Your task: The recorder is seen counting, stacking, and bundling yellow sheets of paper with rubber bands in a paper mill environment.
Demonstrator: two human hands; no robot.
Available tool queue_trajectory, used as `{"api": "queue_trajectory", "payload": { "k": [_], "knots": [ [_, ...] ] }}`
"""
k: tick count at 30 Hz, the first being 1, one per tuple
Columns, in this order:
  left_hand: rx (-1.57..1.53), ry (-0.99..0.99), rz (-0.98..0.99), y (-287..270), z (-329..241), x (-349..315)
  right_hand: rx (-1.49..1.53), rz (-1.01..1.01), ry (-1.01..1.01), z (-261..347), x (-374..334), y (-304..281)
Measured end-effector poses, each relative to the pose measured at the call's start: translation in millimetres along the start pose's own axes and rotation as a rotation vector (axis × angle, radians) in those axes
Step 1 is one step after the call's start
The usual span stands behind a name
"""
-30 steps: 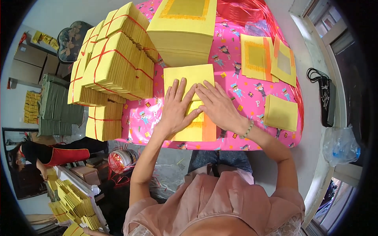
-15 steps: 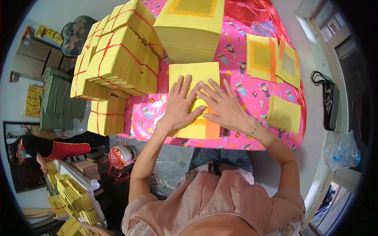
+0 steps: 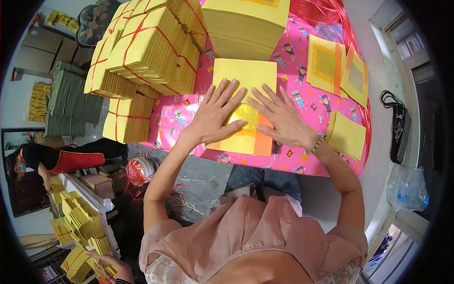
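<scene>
A yellow paper sheet [image 3: 244, 71] lies flat near the front of the table, bearing a shiny gold foil patch [image 3: 242, 115] and an orange strip [image 3: 263, 138]. Both palms are down on it, fingers spread. My left hand [image 3: 213, 113] covers its left edge, with the thumb across the foil. On the other side, my right hand [image 3: 284, 122] reaches over the orange strip and right edge, fingers angled toward the sheet's middle. A gap separates the two hands. Parts of the foil and strip are hidden under them.
Red-tied bundles of yellow paper [image 3: 151, 52] rise at left; a tall yellow stack [image 3: 241, 35] stands behind the sheet. Loose foil sheets [image 3: 324, 66] and a small folded pile [image 3: 347, 135] lie right, on a pink patterned tablecloth [image 3: 293, 158]. Other people handle paper at lower left.
My hands have drawn apart: fingertips that met over the middle of the sheet are now separated, uncovering more of the foil. The whole view has shifted slightly.
</scene>
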State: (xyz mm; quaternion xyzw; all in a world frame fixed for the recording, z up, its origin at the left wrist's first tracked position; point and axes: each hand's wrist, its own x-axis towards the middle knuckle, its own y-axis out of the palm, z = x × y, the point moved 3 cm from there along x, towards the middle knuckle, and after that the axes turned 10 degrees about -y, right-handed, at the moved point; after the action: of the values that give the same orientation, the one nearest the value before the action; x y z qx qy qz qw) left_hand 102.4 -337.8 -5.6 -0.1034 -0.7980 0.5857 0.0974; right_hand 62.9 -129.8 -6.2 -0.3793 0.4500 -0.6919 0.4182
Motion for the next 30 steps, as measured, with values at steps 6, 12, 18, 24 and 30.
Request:
{"api": "queue_trajectory", "payload": {
  "k": [6, 12, 18, 24, 30],
  "knots": [
    [-0.026, -0.022, 0.04, 4, 7, -5, -0.026, 0.042, 0.007, 4, 1, -3],
    [-0.044, 0.011, 0.017, 6, 14, -11, -0.042, 0.059, 0.016, 6, -2, -1],
    [-0.087, -0.07, 0.028, 5, 30, -20, -0.122, 0.02, -0.013, 5, -2, 1],
    [-0.076, -0.075, 0.022, 4, 33, -19, -0.246, 0.045, -0.023, 9, 5, -1],
    [-0.087, -0.065, 0.023, 14, 39, -16, -0.242, 0.086, -0.02, 7, 2, -1]
  ]
}}
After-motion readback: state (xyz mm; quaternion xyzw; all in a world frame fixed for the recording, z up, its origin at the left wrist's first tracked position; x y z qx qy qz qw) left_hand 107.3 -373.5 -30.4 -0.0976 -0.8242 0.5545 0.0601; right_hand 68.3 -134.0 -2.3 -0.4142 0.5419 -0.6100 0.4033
